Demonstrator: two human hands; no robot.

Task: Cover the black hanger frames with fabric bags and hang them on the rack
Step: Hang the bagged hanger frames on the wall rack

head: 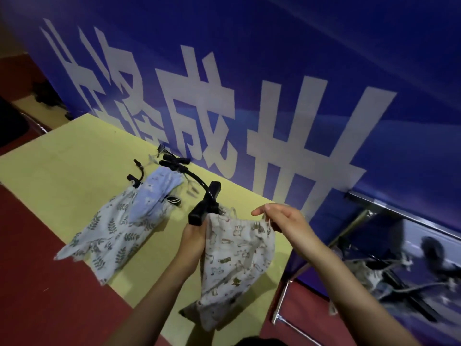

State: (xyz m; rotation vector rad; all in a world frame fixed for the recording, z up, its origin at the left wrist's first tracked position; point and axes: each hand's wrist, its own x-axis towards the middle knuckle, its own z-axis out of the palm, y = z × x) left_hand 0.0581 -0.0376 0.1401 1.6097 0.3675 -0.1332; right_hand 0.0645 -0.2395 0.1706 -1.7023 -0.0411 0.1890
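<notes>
A white fabric bag with small animal prints (234,258) hangs over a black hanger frame (204,206), whose curved hook and block stick out of the bag's top. My left hand (193,242) grips the bag's left edge below the black block. At the top right corner of the bag's opening, my right hand (282,219) pinches the fabric. On the yellow table (74,158) to the left lie a leaf-print bag (112,233) and a pale blue bag (154,193), each with black hanger parts poking out.
A blue banner with large white characters (249,96) stands right behind the table. A metal rack (374,208) at the lower right holds covered hangers (389,270). Loose black hanger pieces (174,162) lie near the table's back edge. Red floor surrounds the table.
</notes>
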